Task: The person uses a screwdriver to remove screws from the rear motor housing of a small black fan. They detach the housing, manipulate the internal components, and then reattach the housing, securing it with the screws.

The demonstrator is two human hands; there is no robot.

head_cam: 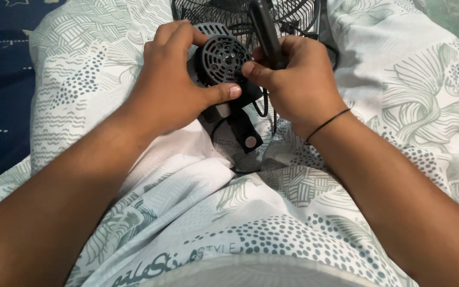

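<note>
left hand (173, 79) grips black fan motor housing (221, 58); right hand (293, 79) clamps dark tool handle (265, 32); wire grille (240, 13) beyond hands, patterned sheet (399, 90) beneath

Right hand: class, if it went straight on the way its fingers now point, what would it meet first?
Probably the round vented motor housing: the right hand points leftward at it, fingertips at its rim. The left hand lies just beyond.

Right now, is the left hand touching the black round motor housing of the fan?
Touching. The head view shows the left hand wrapped around the black motor housing, with its thumb pressed along the lower edge and its fingers curled over the top.
</note>
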